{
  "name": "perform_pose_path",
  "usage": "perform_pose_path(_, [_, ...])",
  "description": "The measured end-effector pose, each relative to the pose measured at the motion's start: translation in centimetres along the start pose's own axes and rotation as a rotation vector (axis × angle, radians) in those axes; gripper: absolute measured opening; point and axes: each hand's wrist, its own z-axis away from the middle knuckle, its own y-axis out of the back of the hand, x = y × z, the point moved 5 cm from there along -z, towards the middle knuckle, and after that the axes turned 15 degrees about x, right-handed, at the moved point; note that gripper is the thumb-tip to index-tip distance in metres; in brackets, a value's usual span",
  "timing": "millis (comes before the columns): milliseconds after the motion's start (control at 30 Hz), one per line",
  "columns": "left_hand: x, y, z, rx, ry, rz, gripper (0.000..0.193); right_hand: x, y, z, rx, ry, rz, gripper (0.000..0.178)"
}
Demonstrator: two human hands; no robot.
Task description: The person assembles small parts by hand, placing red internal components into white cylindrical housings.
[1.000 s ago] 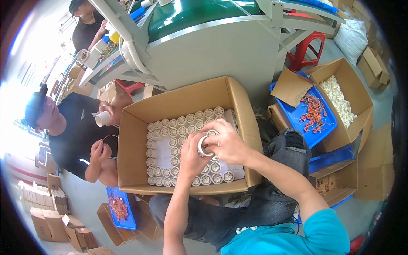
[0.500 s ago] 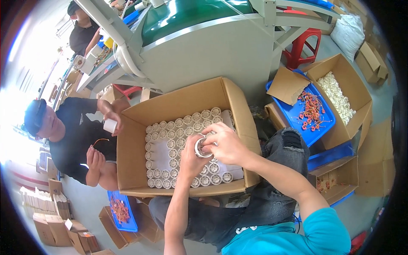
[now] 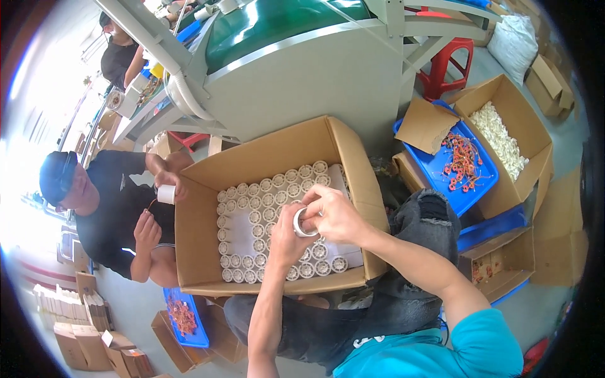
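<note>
Brown cartons stand on the floor at the lower left, as we log it. Next to the right we record a seated co-worker in a dark cap and black shirt; their upper hand holds a white cylinder, their lower one pinches a thin orange wire. Below, we note a small blue tray bearing a heap of reddish wired pieces.

At centre we have a large open box, its floor lined with a white sheet. On the sheet we find white round parts set out in rows, slotted faces up.

Over the box, our left hand is grasping a white ring-shaped part by its outer side, opening tilted up toward us. Our right hand meets it from the right, fingers bent into the opening; we cannot tell whether they grip anything inside.

Farther right, we log a larger blue tray with orange-red wired pieces and a cardboard flap lying across its upper corner; behind it, a red stool. Beside that tray we see an open carton of small cream-white pieces.
</note>
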Motion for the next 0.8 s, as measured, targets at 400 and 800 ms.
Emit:
perform_pose_path(400, [-1.2,-0.2,-0.5,0.074,0.197,0.168,0.061,-0.4,0.8,-0.9,0.022,0.159,0.091,0.021])
perform_pose_path(800, [-0.8,4.8,-29.1,0.645,-0.216,-0.015,0.061,-0.3,3.6,-2.5,0.333,0.019,-0.087,0.023])
